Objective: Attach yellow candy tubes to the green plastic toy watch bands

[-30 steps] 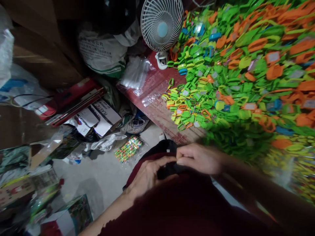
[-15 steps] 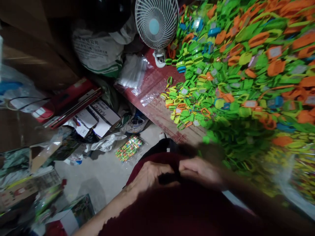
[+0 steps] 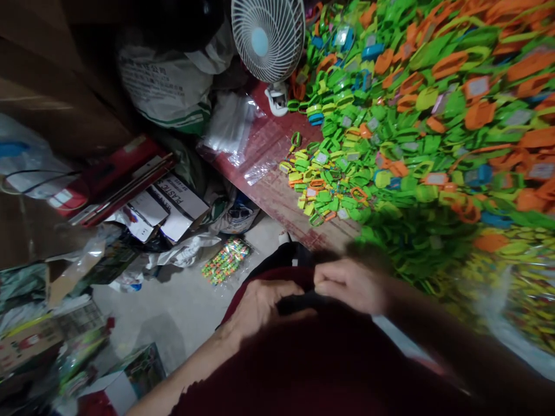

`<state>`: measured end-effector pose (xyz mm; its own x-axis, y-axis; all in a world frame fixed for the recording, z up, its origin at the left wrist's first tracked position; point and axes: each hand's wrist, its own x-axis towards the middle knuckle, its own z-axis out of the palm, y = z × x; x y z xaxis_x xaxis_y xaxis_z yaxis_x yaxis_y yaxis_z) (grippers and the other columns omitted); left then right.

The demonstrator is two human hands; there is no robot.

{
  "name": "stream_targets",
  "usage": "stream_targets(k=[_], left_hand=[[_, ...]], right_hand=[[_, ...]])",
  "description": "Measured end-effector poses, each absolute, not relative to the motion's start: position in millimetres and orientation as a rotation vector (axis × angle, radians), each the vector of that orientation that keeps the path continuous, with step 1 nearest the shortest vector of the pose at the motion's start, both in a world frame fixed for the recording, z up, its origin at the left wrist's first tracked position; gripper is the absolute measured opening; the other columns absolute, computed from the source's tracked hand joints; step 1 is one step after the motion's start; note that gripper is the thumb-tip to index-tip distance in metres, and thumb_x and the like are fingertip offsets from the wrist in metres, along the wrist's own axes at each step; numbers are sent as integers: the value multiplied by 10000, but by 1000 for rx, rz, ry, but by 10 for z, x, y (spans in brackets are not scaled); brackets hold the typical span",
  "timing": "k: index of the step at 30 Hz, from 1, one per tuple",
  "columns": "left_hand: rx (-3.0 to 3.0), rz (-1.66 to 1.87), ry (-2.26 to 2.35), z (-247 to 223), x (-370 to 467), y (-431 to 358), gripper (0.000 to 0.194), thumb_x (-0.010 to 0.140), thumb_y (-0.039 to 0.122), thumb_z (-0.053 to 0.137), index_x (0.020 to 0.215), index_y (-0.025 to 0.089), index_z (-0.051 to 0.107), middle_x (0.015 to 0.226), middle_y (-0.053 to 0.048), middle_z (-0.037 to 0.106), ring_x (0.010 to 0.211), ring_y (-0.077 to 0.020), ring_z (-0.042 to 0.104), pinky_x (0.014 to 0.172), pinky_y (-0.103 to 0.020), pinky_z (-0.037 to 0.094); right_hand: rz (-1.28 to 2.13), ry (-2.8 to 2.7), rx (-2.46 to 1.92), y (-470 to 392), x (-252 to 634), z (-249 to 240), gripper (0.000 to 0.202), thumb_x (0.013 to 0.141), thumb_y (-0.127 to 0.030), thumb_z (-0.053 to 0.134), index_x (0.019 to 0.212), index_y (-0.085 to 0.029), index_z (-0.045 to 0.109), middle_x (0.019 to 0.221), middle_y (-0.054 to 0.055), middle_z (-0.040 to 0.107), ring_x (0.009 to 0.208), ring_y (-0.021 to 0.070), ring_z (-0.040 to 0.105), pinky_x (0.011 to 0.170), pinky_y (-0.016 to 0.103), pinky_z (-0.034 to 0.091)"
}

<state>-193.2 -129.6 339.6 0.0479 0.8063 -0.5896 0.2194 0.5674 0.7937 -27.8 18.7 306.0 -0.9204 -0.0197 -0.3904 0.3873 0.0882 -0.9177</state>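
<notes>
Two-handed, low against a dark red cloth top: with left hand, fingers bent and slightly parted, holds a black item of unclear shape. With right hand, fingers curled in, touches or nearly touches its end; cannot tell whether gripping it. Just past the right hand, a heap of green, orange and yellow plastic bands on a worn red wooden bench.

Ahead and right of a dark-red cloth shirt, a red wooden desk bears green-and-orange plastic loops, a white round fan left of them; a clear multicoloured packet lies on gray floor, left.
</notes>
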Motion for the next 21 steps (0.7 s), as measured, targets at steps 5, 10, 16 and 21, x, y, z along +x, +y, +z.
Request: stream_targets(k=[5,10,16,21], left_hand=[[863,505,1505,3422,-1976,-1341,344,768,374,728,1046,172,702,789,-5,672,665,-142,580,586,-196,414],[774,586,1442,3379,-1980,-1381,317,857,389,625,1077,172,694,828,-17,673,674,-125,571,587,-185,417],[887,562,1520,3396,-1937,-1404,248,885,347,583,960,140,697,845,-32,680,721,-141,601,653,-208,438],[938,548,1500,3422,-1925,-1409,254,892,357,576,1011,166,693,932,-42,698,849,-175,649,772,-225,461]], right_hand=[[-1793,2110,287,318,-499,3047,212,897,-225,489,715,-152,569,611,-43,512,547,74,437,518,194,298],[-1786,2112,316,272,-496,3064,215,898,-224,479,720,-151,576,599,-43,517,532,74,435,519,198,297],[-1816,2136,425,140,-357,3043,234,916,-262,459,740,-157,572,600,-33,524,539,87,463,536,215,299],[-1940,2018,562,-57,-163,3054,293,957,-334,398,752,-170,528,687,-14,545,634,113,487,586,223,334]])
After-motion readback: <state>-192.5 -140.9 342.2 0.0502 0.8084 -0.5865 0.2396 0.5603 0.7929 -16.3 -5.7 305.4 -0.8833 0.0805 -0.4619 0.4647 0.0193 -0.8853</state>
